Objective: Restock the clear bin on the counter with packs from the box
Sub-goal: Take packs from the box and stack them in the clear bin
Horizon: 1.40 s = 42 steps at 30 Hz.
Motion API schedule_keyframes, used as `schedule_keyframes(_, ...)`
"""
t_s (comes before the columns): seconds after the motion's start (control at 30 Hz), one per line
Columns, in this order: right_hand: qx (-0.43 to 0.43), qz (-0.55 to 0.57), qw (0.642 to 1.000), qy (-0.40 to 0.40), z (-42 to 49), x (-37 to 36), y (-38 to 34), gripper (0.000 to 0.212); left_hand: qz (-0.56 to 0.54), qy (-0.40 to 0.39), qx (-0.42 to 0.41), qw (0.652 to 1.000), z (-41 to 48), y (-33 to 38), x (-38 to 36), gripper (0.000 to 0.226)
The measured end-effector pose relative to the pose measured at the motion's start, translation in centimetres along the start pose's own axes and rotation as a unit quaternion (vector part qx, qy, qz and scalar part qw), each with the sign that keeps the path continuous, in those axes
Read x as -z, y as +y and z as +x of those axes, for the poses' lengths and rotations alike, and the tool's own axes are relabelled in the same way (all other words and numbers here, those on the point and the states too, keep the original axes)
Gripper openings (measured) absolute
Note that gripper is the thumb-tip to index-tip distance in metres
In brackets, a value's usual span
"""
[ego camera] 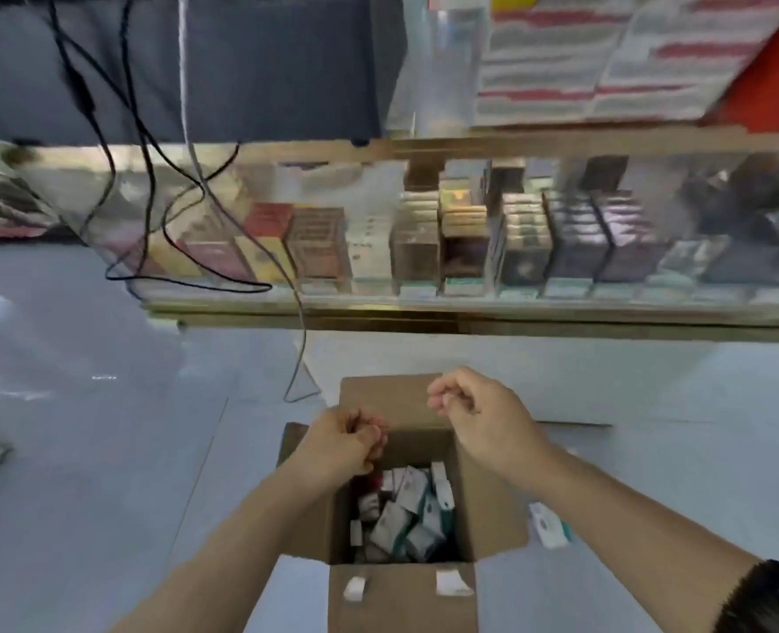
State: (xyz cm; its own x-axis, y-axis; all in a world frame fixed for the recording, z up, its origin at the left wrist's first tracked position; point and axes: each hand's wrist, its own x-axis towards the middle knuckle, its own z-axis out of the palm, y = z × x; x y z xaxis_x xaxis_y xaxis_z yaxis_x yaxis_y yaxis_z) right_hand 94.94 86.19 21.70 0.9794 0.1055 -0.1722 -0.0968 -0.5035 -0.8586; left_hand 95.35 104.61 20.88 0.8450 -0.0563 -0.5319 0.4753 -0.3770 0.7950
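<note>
Head view: packs (405, 513) beneath curled fingers (442, 400)

Forearms (223, 541) bare, one dark sleeve (771, 596) (right arm).

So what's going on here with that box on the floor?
A person is bent over an open cardboard box that holds a jumble of small packs. Both hands hover above it with fingers curled. The right hand holds nothing visible. The left hand may pinch something reddish, too blurred to tell. One loose pack lies on the floor right of the box. No pack is lifted out yet.
</note>
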Motion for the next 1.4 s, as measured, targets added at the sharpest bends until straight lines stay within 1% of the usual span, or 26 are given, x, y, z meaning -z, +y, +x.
schedule_keyframes(0.1,-0.019,0.017,1.000,0.010,-1.0,-2.4,5.2,0.033,0.021,0.012,0.031,0.999,2.0,-5.3,-2.3,0.019)
schedule_keyframes(0.23,-0.056,0.030,0.998,0.007,-1.6,-5.9,11.7,0.031,0.058,0.040,0.077,0.995,5.5,-11.7,-4.2,0.018)
schedule_keyframes(0.4,-0.095,0.048,0.994,0.030,-0.2,-9.9,18.4,0.033,0.076,0.083,0.109,0.988,11.4,-18.4,-5.0,0.021)
schedule_keyframes(0.47,-0.099,0.040,0.994,0.021,0.5,-11.4,20.3,0.030,0.109,0.081,0.111,0.985,13.5,-20.3,-5.5,0.024)
schedule_keyframes(0.57,-0.101,0.058,0.993,0.017,1.9,-13.4,22.2,0.028,0.168,0.070,0.105,0.978,16.4,-22.2,-6.5,0.028)
schedule_keyframes(0.67,-0.106,0.063,0.992,0.011,3.4,-15.4,23.6,0.027,0.265,0.038,0.097,0.959,19.1,-23.8,-7.7,0.031)
schedule_keyframes(0.77,-0.107,0.065,0.992,-0.002,4.8,-17.4,25.1,0.025,0.390,-0.024,0.093,0.916,21.3,-25.6,-8.9,0.031)
schedule_keyframes(0.83,-0.108,0.062,0.992,-0.011,5.5,-18.6,26.0,0.026,0.463,-0.071,0.092,0.879,22.6,-27.3,-9.8,0.033)
schedule_keyframes(0.9,-0.113,0.062,0.992,-0.015,6.1,-19.6,27.0,0.027,0.522,-0.136,0.104,0.836,23.6,-29.5,-10.4,0.038)
schedule_keyframes(0.93,-0.116,0.063,0.991,-0.018,6.4,-20.1,27.5,0.028,0.550,-0.174,0.119,0.808,24.1,-30.7,-10.7,0.045)
schedule_keyframes(0.97,-0.117,0.063,0.991,-0.022,6.5,-20.5,28.0,0.028,0.586,-0.211,0.129,0.772,24.6,-31.9,-11.0,0.052)
schedule_keyframes(1.03,-0.119,0.065,0.990,-0.032,6.7,-21.2,28.8,0.027,0.669,-0.269,0.136,0.679,25.4,-34.1,-11.5,0.060)
schedule_keyframes(1.07,-0.120,0.068,0.990,-0.036,6.9,-21.5,29.2,0.027,0.698,-0.286,0.141,0.641,25.7,-35.1,-11.8,0.064)
schedule_keyframes(1.1,-0.122,0.072,0.989,-0.040,7.0,-21.8,29.6,0.028,0.720,-0.294,0.144,0.611,26.1,-36.2,-12.0,0.068)
schedule_keyframes(1.13,-0.125,0.076,0.988,-0.041,7.1,-22.0,30.0,0.028,0.737,-0.297,0.142,0.590,26.4,-37.1,-12.1,0.072)
schedule_keyframes(1.23,-0.131,0.076,0.988,-0.040,7.6,-22.4,30.9,0.030,0.776,-0.288,0.117,0.549,27.5,-40.0,-12.2,0.071)
schedule_keyframes(1.27,-0.129,0.073,0.988,-0.039,7.8,-22.5,31.2,0.030,0.784,-0.283,0.110,0.541,27.7,-40.6,-12.2,0.069)
schedule_keyframes(1.3,-0.129,0.070,0.988,-0.037,7.9,-22.5,31.5,0.030,0.790,-0.281,0.105,0.534,27.9,-41.1,-12.2,0.067)
schedule_keyframes(1.4,-0.135,0.067,0.988,-0.032,8.3,-22.6,32.2,0.030,0.792,-0.289,0.096,0.529,28.4,-41.7,-12.7,0.068)
